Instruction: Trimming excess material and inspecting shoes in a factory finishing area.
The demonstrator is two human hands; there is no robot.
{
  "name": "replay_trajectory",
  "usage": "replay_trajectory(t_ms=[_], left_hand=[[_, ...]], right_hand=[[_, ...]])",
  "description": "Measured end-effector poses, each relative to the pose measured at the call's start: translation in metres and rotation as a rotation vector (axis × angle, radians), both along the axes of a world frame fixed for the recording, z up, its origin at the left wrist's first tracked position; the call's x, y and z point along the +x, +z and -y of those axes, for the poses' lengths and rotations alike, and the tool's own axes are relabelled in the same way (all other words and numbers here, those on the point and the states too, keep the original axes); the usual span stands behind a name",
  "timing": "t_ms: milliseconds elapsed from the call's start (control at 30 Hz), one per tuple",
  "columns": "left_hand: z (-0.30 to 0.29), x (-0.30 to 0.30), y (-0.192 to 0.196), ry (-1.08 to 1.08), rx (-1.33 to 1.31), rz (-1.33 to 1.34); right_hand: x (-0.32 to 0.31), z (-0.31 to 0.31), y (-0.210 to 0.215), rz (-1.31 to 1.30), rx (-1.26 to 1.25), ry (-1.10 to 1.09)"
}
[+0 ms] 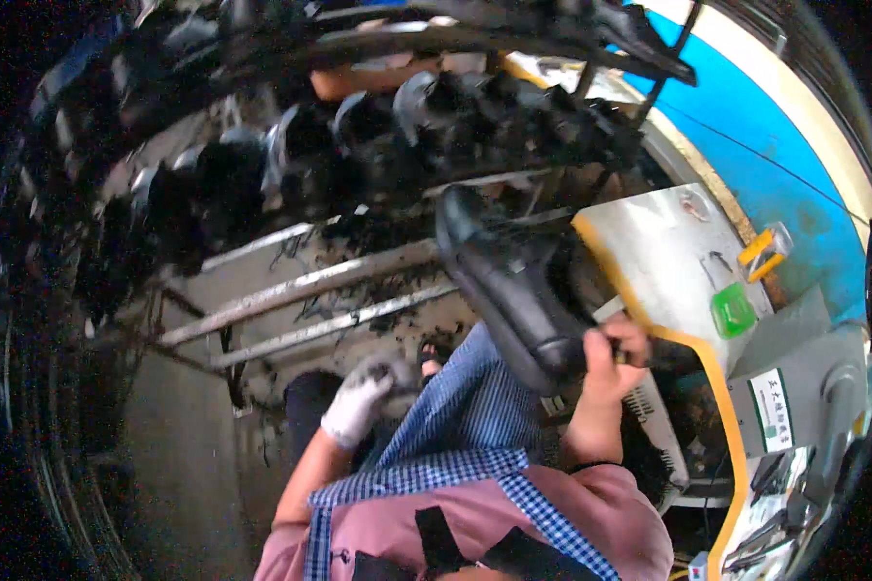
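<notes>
1. We wear a pink top [606,508] with a small dark mark on the chest.
2. Our blue-and-white checked apron [460,412] has matching straps [557,515].
3. Our left hand [366,395] wears a whitish glove [347,416].

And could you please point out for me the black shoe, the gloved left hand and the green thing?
Black shoe [507,295]: head view, on its upper.
Gloved left hand [362,391]: head view, on the hand's middle.
Green thing [733,311]: head view, on the middle of its visible surface.
</notes>
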State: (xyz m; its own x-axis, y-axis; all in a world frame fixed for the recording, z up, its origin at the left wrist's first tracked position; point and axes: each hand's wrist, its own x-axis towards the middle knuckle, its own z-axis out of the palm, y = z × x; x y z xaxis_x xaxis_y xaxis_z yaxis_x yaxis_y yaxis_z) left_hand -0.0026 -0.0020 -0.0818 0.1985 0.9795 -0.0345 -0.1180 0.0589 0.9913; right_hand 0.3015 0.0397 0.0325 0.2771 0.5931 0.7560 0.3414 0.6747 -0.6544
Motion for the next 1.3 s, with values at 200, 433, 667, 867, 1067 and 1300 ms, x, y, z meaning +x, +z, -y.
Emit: replay_trajectory(t_ms=[200, 433, 667, 867, 1067, 1300], left_hand=[[-0.043, 0.001, 0.047, 0.495, -0.381, 0.763], [-0.017, -0.001, 0.043, 0.752, 0.086, 0.431], [0.003, -0.003, 0.05, 0.476, 0.239, 0.14], [0.005, 0.0, 0.059, 0.411, 0.262, 0.182], [-0.002, -0.017, 0.079, 0.308, 0.244, 0.109], [0.001, -0.019, 0.086, 0.255, 0.288, -0.076]], right_hand=[[-0.041, -0.001, -0.032, 0.6, 0.056, 0.671], [-0.05, 0.002, -0.074, 0.539, -0.546, 0.792], [-0.096, -0.009, -0.042, 0.215, -0.603, 0.742], [-0.108, -0.028, -0.029, 0.28, -0.442, 0.849], [-0.118, -0.035, 0.017, 0.488, -0.235, 0.788], [-0.101, -0.037, 0.037, 0.81, -0.088, 0.812]])
